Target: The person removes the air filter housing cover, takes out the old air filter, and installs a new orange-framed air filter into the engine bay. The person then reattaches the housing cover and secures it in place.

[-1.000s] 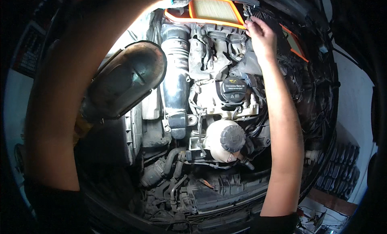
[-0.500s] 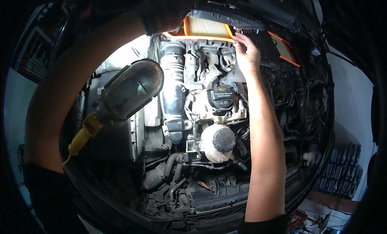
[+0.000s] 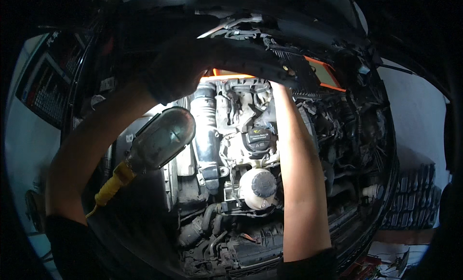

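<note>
The orange-rimmed air filter (image 3: 230, 76) sits at the far side of the engine, mostly hidden now. Above it lies a long black plastic cover (image 3: 251, 58), spanning from my left hand to my right wrist. My left hand (image 3: 178, 75), in a dark glove, is at the cover's left end and appears to grip it, though its fingers are lost in shadow. My bare right arm reaches up the middle; the right hand (image 3: 279, 86) goes under the cover's right end, so its fingers are hidden. A second orange-rimmed filter (image 3: 324, 73) rests in a black housing to the right.
A caged work lamp (image 3: 164, 135) with a yellow handle lies at the left, under my left forearm. Nearer me are the black oil cap (image 3: 258, 140), the coolant reservoir (image 3: 258, 190) and a ribbed intake pipe (image 3: 205, 118). Stacked dark packages (image 3: 415, 198) stand off to the right.
My left hand has come down and toward me, and the black cover now lies over most of the filter. My right fingers, seen at the filter's edge before, have gone under the cover.
</note>
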### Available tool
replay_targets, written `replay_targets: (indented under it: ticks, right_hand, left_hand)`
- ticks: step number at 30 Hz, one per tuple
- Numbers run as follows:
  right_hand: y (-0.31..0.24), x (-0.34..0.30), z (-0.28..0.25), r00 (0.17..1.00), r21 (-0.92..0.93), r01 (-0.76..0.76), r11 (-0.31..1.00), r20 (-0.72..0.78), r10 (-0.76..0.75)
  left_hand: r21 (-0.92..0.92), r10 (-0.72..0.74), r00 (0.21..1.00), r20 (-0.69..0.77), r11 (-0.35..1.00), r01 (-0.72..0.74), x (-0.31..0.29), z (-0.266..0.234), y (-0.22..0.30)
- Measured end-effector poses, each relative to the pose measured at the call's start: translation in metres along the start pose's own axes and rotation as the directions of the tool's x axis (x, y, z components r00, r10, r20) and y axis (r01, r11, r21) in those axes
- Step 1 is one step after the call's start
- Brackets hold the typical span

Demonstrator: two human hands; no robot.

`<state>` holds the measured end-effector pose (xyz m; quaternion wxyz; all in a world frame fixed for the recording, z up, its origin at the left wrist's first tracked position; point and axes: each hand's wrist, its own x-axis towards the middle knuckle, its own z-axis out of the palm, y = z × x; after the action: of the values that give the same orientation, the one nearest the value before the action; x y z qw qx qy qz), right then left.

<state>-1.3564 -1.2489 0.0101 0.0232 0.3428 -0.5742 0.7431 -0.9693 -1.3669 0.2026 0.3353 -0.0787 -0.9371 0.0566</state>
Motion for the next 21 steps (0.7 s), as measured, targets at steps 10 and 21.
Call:
replay_targets:
  ticks: [10,21]
  right_hand:
    - [-0.110,-0.056,0.086,0.746,0.213,-0.650,0.729,-0.004,0.666]
    - [-0.104,-0.051,0.084,0.731,0.322,-0.571,0.755,-0.221,0.646]
  left_hand:
    - [0.617,-0.187,0.982,0.011,0.775,0.141,-0.132,-0.032,-0.082]
    - [0.502,-0.184,0.943,-0.279,0.809,0.306,-0.146,-0.033,-0.115]
